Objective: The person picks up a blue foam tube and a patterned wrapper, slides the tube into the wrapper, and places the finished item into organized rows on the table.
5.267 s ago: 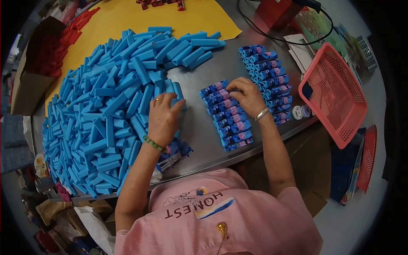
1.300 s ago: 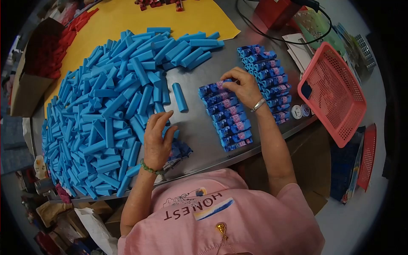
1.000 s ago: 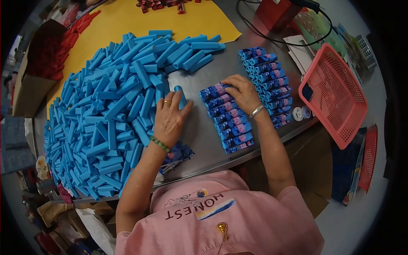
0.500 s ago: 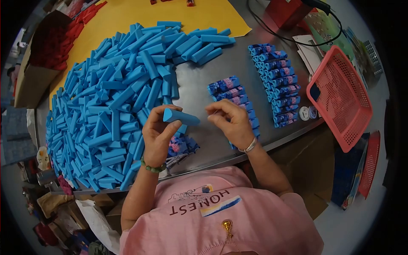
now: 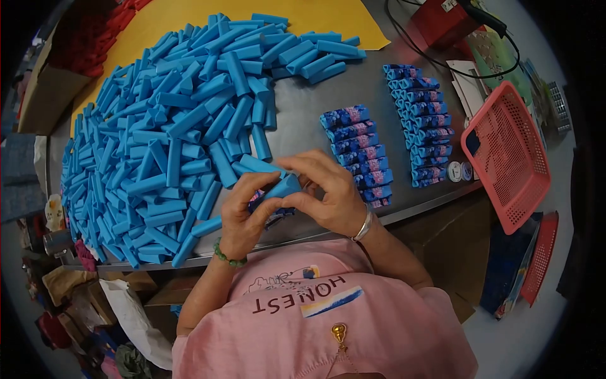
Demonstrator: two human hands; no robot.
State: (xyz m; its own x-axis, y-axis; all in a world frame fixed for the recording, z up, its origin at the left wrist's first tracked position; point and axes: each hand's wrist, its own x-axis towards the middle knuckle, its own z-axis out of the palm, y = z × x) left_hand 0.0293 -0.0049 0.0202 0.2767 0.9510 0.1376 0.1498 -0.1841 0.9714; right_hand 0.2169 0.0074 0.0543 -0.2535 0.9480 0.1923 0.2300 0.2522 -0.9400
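Observation:
A blue triangular foam stick (image 5: 284,187) is held between my two hands, over the front edge of the table. My left hand (image 5: 248,205) pinches it from the left, thumb and fingers closed. My right hand (image 5: 336,201) closes on its other side, the thumb touching near the end; some of its fingertips are hidden. Under my hands lie pieces of dark blue and pink printed wrap, mostly covered. Right of my right hand is a row of foam sticks in floral printed wrap (image 5: 358,148).
A large heap of blue foam sticks (image 5: 183,132) covers the left side. More wrapped sticks (image 5: 430,120) are stacked at right, beside small round discs (image 5: 454,171). A pink basket (image 5: 510,151) overhangs the right edge. A red box with a black cable (image 5: 444,24) stands behind.
My right hand has moved left and now meets the stick in my left hand. The stick has turned and lies more tilted. The camera view has shifted slightly.

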